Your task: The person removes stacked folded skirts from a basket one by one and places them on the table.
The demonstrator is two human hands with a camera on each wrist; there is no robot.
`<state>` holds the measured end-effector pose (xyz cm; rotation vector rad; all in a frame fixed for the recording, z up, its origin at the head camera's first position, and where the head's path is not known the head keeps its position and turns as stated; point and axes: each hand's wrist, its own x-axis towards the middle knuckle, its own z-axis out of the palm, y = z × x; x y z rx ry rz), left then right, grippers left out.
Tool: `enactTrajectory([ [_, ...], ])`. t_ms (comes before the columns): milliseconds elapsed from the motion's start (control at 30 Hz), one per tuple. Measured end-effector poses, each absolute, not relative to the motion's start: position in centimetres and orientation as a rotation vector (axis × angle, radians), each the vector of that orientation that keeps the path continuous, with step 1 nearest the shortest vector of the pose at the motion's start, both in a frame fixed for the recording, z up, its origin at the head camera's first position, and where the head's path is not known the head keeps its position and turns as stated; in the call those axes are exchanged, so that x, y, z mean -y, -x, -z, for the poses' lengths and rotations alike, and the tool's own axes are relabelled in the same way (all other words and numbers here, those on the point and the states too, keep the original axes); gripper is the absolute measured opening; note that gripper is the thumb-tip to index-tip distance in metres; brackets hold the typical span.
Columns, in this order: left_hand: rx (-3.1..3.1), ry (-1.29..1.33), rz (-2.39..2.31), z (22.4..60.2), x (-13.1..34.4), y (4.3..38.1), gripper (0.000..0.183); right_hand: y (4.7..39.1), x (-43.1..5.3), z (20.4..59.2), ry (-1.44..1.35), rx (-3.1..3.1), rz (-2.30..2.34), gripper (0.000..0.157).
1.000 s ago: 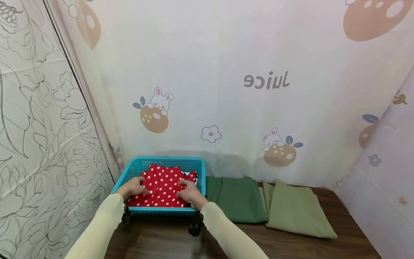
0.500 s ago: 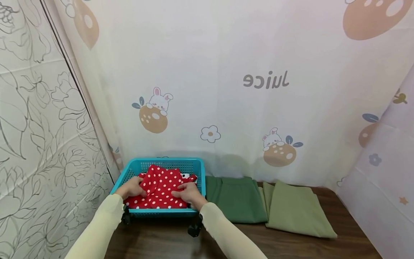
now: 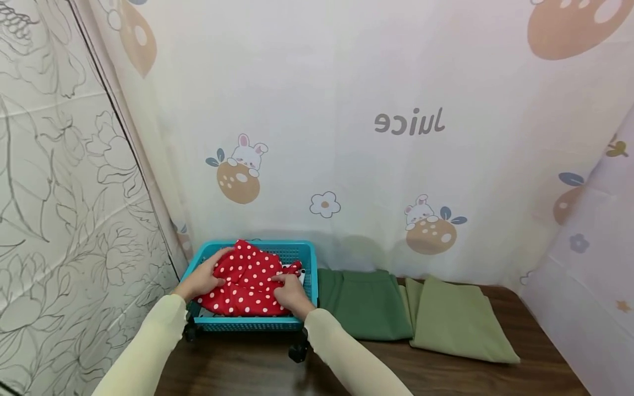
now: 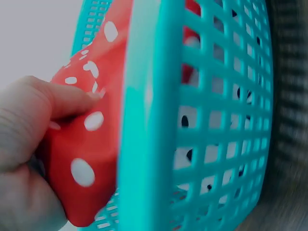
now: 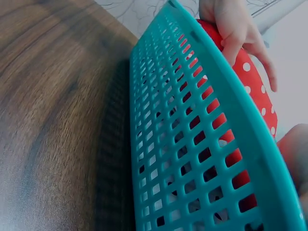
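Observation:
A red cloth with white polka dots (image 3: pixel 250 275) lies bunched in a turquoise plastic basket (image 3: pixel 247 320); its exact kind cannot be told. At its left edge my left hand (image 3: pixel 203 278) grips it, with the thumb (image 4: pixel 72 98) on the near face and the fingers spread towards the back. On the right side, my right hand (image 3: pixel 291 292) pinches the same cloth between thumb and fingers. Only a sliver of that right hand (image 5: pixel 294 149) enters the right wrist view. White fabric with black spots (image 4: pixel 211 154) shows under the red cloth through the basket's holes.
Right of the basket, a folded dark green cloth (image 3: pixel 369 305) and a folded olive cloth (image 3: pixel 458 322) lie on the brown wooden table (image 3: pixel 238 363). Behind hangs a printed curtain (image 3: pixel 322 137); a flower-drawn panel (image 3: pixel 74 220) stands close on the left.
My left hand has moved up and back along the cloth, raising its left part. The cloth's top corner stands higher, and its front edge has pulled back from the basket's near wall.

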<state>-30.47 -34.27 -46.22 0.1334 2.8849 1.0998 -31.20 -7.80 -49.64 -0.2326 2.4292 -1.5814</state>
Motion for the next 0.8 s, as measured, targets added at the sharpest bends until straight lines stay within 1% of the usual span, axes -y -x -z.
enactTrajectory([
  [100, -2.890, -0.182, -1.043, 45.8, 34.1, 30.1, 0.053, 31.2, 7.8, 49.5, 0.203, -2.477, 1.622, 0.045],
  [133, -2.885, -0.181, -1.038, 45.7, 34.0, 29.9, 0.046, 31.2, 7.7, 49.4, 0.204, -2.499, 1.625, 0.043],
  [200, -2.876, -0.132, -1.046, 45.6, 33.8, 29.5, 0.041, 31.2, 7.6, 49.2, 0.233, -2.543, 1.615, 0.042],
  [400, -2.888, -0.031, -1.131, 45.8, 33.2, 28.4, 0.054, 31.2, 6.5, 48.2, 0.328, -2.581, 1.588, 0.041],
  [667, -2.931, 0.007, -1.302, 45.1, 31.4, 28.2, 0.056, 31.7, 3.8, 45.4, 0.379, -2.580, 1.614, 0.044],
  [800, -2.919, 0.067, -1.399, 44.3, 29.9, 27.6, 0.068, 31.5, 2.2, 44.5, 0.392, -2.588, 1.613, 0.046],
])
